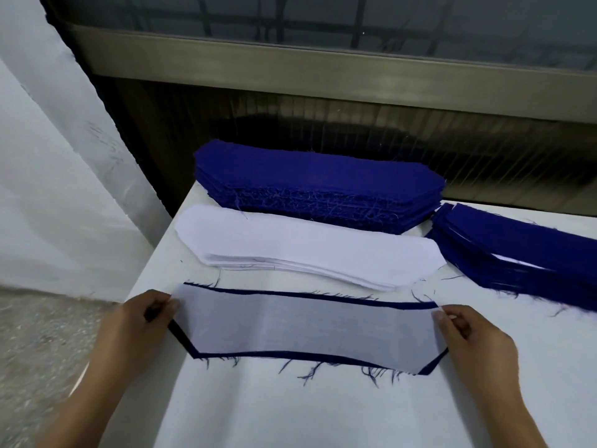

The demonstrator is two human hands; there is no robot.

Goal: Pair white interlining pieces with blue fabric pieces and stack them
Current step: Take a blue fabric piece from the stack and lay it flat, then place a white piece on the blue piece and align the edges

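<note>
A white interlining piece lies on top of a blue fabric piece on the white table, the blue showing as a thin frayed border all round. My left hand pinches the pair at its left end. At the right end my right hand pinches it the same way. Behind the pair sits a stack of white interlining pieces. Further back lies a thick stack of blue fabric pieces. A stack of paired pieces, blue with white edges showing between layers, rests at the right.
The white table ends at its left edge near my left arm, with grey speckled floor below. A white wall stands at the left. A dark ribbed panel and a metal window ledge run behind the stacks.
</note>
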